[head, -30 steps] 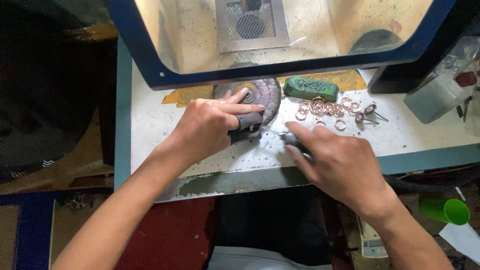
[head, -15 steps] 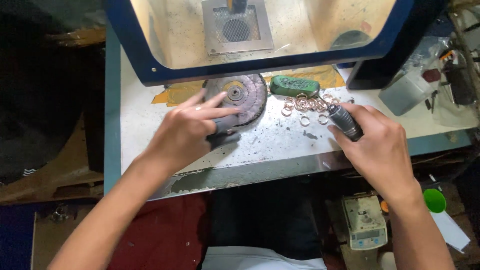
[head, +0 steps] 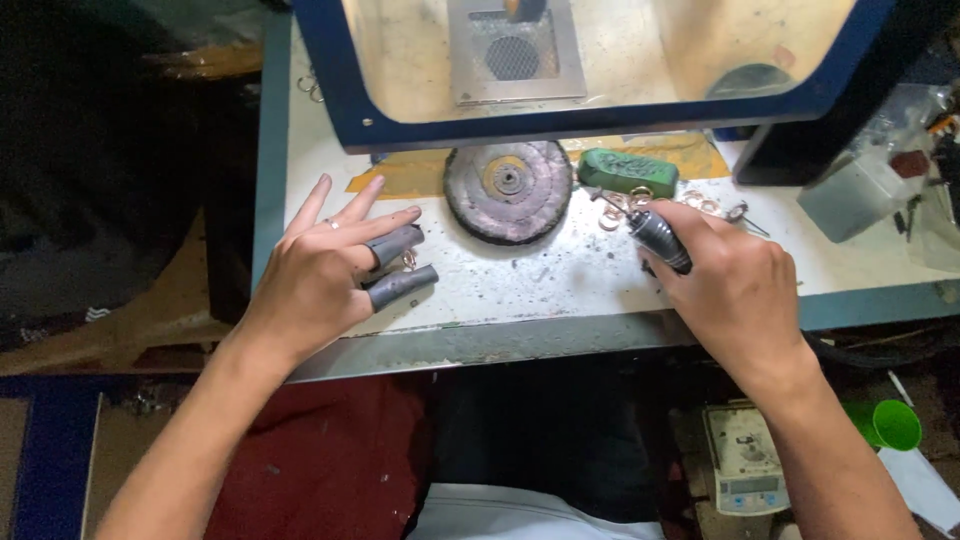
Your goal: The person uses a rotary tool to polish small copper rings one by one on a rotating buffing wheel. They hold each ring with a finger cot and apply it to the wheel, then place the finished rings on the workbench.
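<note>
Rings [head: 640, 200], small and metal, lie in a loose scatter on the tabletop [head: 560, 275] just ahead of the right hand [head: 735, 285], between the green compound bar [head: 628, 172] and a grey container [head: 850, 195]; their number cannot be counted with certainty, roughly half a dozen or more. One further small ring [head: 409, 260] sits pinched between two fingertips of the left hand [head: 325, 275]. Right grip: clenched around one dark handheld rotary tool [head: 660, 238], whose thin metal tip points up and left into the edge of the ring scatter. Left grip: mostly spread, palm down, outer fingers splayed flat over the tabletop; two fingers wear grey protective sleeves [head: 400, 285], and these two close lightly on the single ring; a band is visible on one other finger. One round, dark, worn buffing wheel [head: 508, 190] lies flat between the two hands, nearer the enclosure, apart from both. One blue-framed polishing enclosure [head: 560, 118] stands behind it, with one perforated metal vent plate [head: 512, 50] inside. Below the tabletop edge, one small digital scale [head: 745, 460] and one green cup [head: 895, 425] are visible near the right forearm.
</note>
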